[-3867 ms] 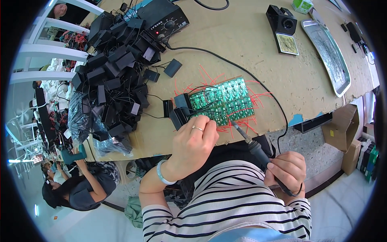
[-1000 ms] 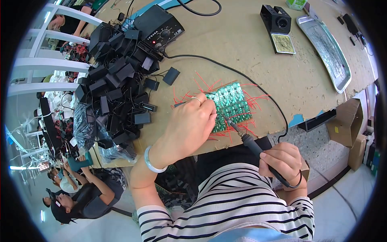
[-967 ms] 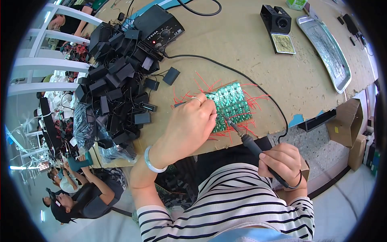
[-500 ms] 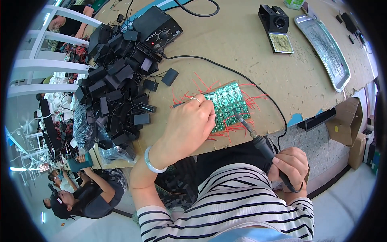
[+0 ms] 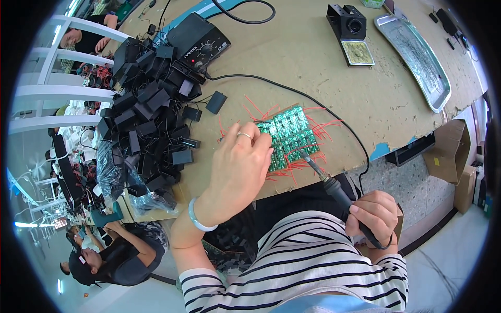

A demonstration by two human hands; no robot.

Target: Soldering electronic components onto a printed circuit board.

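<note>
A green circuit board panel [image 5: 288,125], fringed with thin red wires [image 5: 329,125], lies near the table's front edge. My right hand [image 5: 374,215] is closed around the dark handle of a soldering iron [image 5: 338,192]. Its metal tip points up and left, at the lower right part of the panel; whether it touches cannot be told. Over the panel's left side is my left hand [image 5: 239,163], wearing a ring and a pale bangle [image 5: 197,218]. Its fingers are bent and closed, their tips partly hidden, with a short dark wire showing just beyond them.
Black boxes with cables [image 5: 148,117] are heaped left, beside a soldering station [image 5: 197,41]. Its cord [image 5: 292,87] arcs around the panel. An iron stand with sponge [image 5: 357,52] and a metal tray [image 5: 417,60] sit far right. Another person [image 5: 120,253] holds a teal power tool at left.
My left hand has shifted slightly left, and its fingers have lifted and loosened a little. The right hand and soldering iron stay nearly in place. The whole view has shifted slightly.
</note>
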